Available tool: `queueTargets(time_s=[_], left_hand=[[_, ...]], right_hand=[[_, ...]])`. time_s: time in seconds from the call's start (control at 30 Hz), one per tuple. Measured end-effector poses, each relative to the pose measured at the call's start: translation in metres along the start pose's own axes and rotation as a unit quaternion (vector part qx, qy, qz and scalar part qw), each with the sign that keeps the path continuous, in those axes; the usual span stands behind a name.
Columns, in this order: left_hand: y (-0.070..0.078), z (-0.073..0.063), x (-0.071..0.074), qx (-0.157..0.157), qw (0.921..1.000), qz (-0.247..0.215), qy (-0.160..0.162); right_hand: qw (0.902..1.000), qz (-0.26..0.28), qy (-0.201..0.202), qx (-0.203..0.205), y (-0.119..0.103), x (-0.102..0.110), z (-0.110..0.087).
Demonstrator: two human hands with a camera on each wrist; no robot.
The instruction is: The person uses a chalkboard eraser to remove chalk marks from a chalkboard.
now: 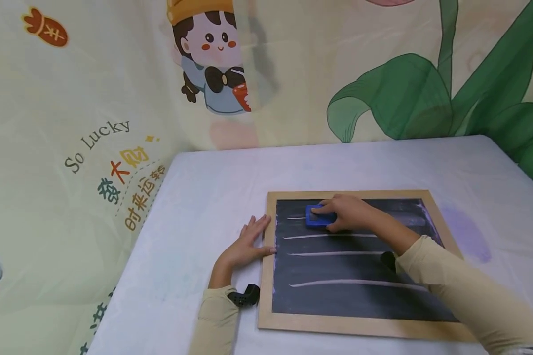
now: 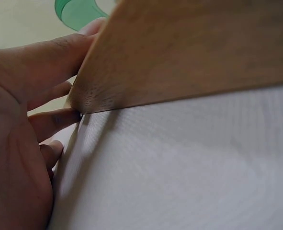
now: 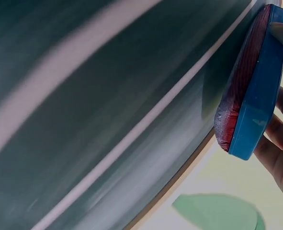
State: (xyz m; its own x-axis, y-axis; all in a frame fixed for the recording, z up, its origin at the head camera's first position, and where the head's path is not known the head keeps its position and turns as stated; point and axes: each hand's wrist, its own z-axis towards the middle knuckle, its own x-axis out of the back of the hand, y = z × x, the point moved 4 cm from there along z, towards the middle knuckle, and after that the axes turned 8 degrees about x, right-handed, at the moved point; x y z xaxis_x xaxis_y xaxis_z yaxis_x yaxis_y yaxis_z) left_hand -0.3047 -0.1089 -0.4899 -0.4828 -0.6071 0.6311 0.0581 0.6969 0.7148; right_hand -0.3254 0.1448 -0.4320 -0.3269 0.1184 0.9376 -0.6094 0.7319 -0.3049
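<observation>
A chalkboard (image 1: 337, 301) with a pale wooden frame (image 1: 337, 321) lies on the table. My right hand (image 1: 353, 213) grips a blue chalkboard eraser (image 1: 314, 221) near the board's upper left. In the right wrist view, the eraser (image 3: 256, 110) shows a red and grey felt side against the dark surface. A short piece of the top chalk line (image 1: 295, 218) shows left of the eraser; right of it is a pale smear. Below run several white chalk lines (image 1: 333, 254). My left hand (image 1: 243, 249) rests at the frame's left edge, fingers spread, thumb on the wood.
White cloth covers the table (image 1: 213, 197). A faint purple stain (image 1: 465, 234) marks it right of the board. Behind and to the left hangs a printed curtain (image 1: 293, 74) with cartoon figures and green leaves. Black wrist devices (image 1: 245, 296) sit on both sleeves.
</observation>
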Motion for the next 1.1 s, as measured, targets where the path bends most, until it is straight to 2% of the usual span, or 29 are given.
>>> queueTargets(time_s=[0.13,0.27,0.5,0.77,0.9,1.1], left_hand=[[-0.001,-0.001,-0.001,0.009,1.0000,-0.004,0.000],[-0.001,-0.002,-0.004,0.005,1.0000,-0.008,-0.001],[-0.004,-0.004,-0.008,0.013,0.9999,0.005,-0.002],[-0.005,-0.001,-0.003,0.019,0.9998,0.003,0.008],[-0.005,0.001,-0.003,0.026,0.9996,0.004,0.001],[-0.002,0.005,-0.003,0.016,0.9999,0.004,-0.002]], right_hand=[[0.9999,-0.005,-0.008,0.004,-0.018,-0.003,0.020],[0.9998,-0.012,-0.009,0.015,-0.035,-0.007,0.037],[0.9993,-0.019,-0.025,0.020,-0.048,-0.009,0.056],[0.9989,-0.037,-0.018,0.023,-0.047,-0.013,0.055],[0.9992,-0.033,-0.009,0.019,-0.044,-0.016,0.050],[0.9992,-0.031,0.018,0.015,-0.037,-0.020,0.041]])
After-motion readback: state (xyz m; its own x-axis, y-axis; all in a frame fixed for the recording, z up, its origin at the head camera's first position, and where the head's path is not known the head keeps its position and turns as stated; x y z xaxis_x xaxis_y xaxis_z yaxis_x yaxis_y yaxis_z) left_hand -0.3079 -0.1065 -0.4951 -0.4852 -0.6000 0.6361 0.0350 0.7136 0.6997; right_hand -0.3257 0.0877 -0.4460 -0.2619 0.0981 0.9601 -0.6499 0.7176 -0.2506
